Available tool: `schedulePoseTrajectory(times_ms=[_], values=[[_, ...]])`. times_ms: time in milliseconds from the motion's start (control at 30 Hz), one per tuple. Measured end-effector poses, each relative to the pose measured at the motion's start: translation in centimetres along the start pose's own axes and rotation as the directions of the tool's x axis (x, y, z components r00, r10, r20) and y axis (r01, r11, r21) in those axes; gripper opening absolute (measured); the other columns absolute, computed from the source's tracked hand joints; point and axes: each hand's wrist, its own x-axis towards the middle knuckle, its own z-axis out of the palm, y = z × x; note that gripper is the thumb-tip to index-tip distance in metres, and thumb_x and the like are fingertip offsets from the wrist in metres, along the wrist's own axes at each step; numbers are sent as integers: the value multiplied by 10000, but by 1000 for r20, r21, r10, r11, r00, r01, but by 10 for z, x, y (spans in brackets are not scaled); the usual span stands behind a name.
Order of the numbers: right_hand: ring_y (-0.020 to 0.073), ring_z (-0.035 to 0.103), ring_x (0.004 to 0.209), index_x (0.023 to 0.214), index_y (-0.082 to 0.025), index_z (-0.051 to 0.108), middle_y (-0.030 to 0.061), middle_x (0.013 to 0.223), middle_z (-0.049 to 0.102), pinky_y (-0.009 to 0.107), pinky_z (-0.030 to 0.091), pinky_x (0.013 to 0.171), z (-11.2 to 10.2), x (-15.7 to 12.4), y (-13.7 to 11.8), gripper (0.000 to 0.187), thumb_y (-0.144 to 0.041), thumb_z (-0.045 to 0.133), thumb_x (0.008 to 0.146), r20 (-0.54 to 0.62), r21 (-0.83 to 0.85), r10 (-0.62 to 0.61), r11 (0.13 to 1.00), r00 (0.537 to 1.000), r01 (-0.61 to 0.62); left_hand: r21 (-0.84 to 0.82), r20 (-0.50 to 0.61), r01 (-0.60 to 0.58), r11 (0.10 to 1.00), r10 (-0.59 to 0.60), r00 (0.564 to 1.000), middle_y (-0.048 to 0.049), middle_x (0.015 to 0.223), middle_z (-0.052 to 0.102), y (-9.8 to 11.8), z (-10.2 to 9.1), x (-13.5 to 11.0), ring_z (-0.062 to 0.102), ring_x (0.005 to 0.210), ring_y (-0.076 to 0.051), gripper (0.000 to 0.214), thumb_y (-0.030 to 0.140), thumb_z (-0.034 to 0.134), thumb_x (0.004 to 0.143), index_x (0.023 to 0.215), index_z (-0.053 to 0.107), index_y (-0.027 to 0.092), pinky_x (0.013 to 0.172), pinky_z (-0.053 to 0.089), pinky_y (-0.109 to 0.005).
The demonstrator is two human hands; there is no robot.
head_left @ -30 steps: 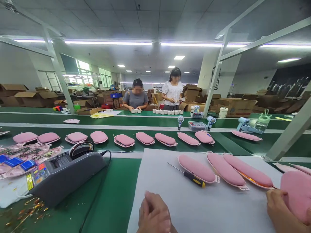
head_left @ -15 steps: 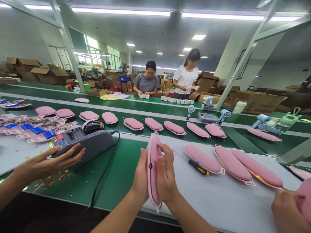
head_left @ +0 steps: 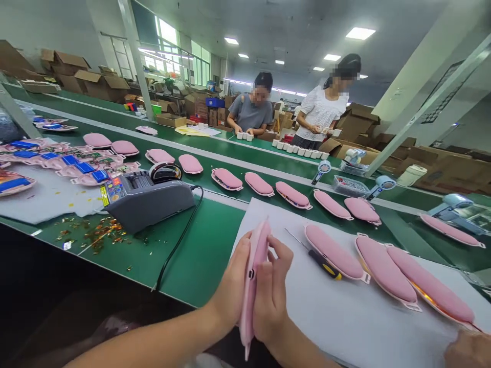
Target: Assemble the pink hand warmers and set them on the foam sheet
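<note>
Between my palms stands a pink oval padded case (head_left: 248, 309), held on edge with a small dark port facing me. My left hand (head_left: 230, 286) presses flat along its left side. On its other side, my right hand (head_left: 273, 291) presses with bent fingers. Its two halves look closed together along the seam. To the right, a screwdriver (head_left: 324, 265) with a black and yellow handle lies on a white sheet (head_left: 326, 327). Beside it rests a similar pink case (head_left: 334, 251), with two more (head_left: 385, 268) farther right, one showing an orange strip at its edge.
A grey tape dispenser (head_left: 153, 202) with a black cord stands left, near amber scraps (head_left: 103, 235). Opened cases with blue batteries (head_left: 80, 167) lie beyond it. Pink cases line the green bench (head_left: 192, 245). Another person's hand (head_left: 468, 350) is at lower right. Two people work across the bench.
The view has shifted and tilted. The dark gap along the held case's seam has narrowed. A co-worker's hand by the tape dispenser has left view; the one at right sits lower.
</note>
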Motion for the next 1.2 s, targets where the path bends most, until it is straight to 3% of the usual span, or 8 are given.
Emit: schedulePoseTrajectory(times_ms=[133,200,300,433,633,800,1033,1200], values=[[269,529,1079,1023,-236,636,113,1099,572,488,405,901,-16,33,22,386,-395,288,977,34,-218,-332,918,943,331,138,158,350,927,-369,916,11,555,586,7,-14,14,541,553,-144,435,527,477,872,785,701,164,668,476,-288],[201,604,753,742,-226,643,56,777,628,397,435,735,-22,39,34,439,-357,297,977,86,-225,-404,882,911,413,329,213,308,893,-388,897,-7,585,616,12,-22,19,537,554,-144,452,559,493,851,731,703,177,615,465,-271],[139,491,491,568,-214,522,-6,513,520,328,358,585,-21,32,52,470,-265,290,974,-50,-289,-360,898,932,332,654,334,-110,748,-155,930,-36,842,722,21,-33,23,623,759,-195,268,408,672,757,947,735,229,674,479,-257],[152,480,542,571,-212,491,3,551,498,308,341,561,-20,20,66,421,-213,343,965,-195,-374,-247,913,949,161,899,390,-382,215,2,921,-44,886,731,17,-44,23,642,782,-221,225,276,591,810,985,730,259,664,474,-274],[202,589,898,1032,-213,643,71,957,639,340,483,763,-53,4,62,174,-275,534,911,201,-290,-58,950,978,115,889,458,-412,-198,390,799,-83,952,731,-18,-55,14,631,840,-230,313,276,389,942,1027,673,176,736,482,-343],[198,603,872,1069,-249,642,56,949,620,331,515,725,-64,-22,62,187,-309,566,909,99,-280,20,960,995,8,871,492,-399,-287,523,696,-71,989,701,-34,-58,1,557,946,-238,227,231,451,929,1066,624,178,825,446,-357],[199,573,798,992,-208,617,51,845,565,356,495,686,-42,-26,62,169,-167,470,920,-84,-399,-72,916,994,32,879,440,-440,-183,664,604,-30,855,704,-43,-51,13,554,757,-178,171,90,545,858,963,632,195,706,439,-326],[180,509,765,995,-209,594,35,832,522,317,460,660,-40,-21,61,155,-150,476,913,-30,-389,-81,919,996,63,866,461,-459,-201,677,574,-26,812,712,-41,-49,19,573,712,-170,163,91,533,851,927,643,184,685,441,-324]])
